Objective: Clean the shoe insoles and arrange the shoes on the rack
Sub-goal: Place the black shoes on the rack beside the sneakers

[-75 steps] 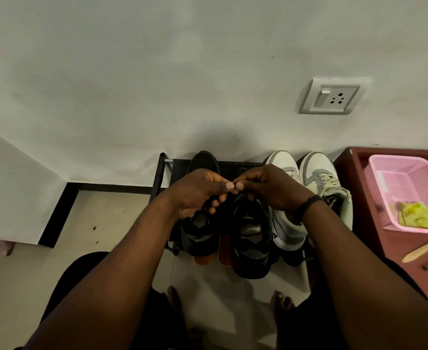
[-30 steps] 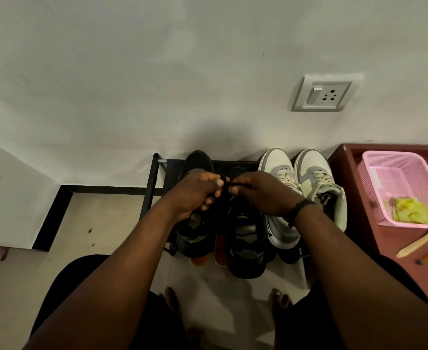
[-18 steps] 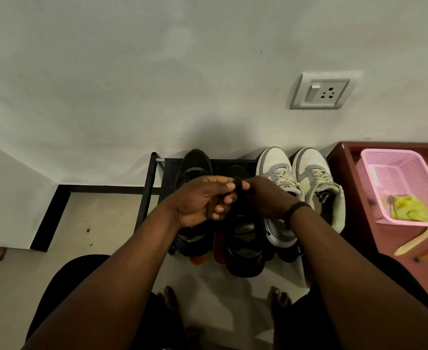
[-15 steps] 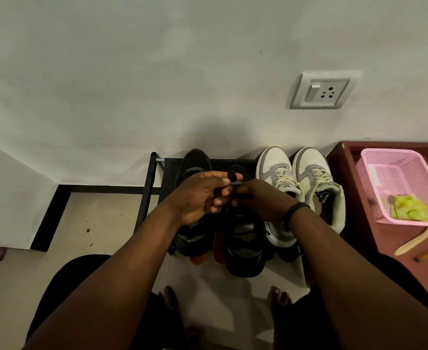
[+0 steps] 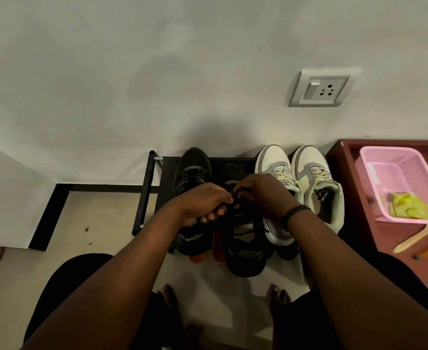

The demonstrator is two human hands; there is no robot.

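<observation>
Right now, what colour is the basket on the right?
Pink, a mesh basket, clearest in the head view.

Your left hand (image 5: 202, 203) and right hand (image 5: 261, 195) meet fingertip to fingertip, pinching the black laces over the right black sneaker (image 5: 243, 243) on the rack (image 5: 146, 188), beside white sneakers (image 5: 298, 183) and a pink basket (image 5: 400, 183).

Shoes (image 5: 243, 238) on rack (image 5: 144, 193); basket (image 5: 400, 183) right; socket (image 5: 321, 88) above.
</observation>
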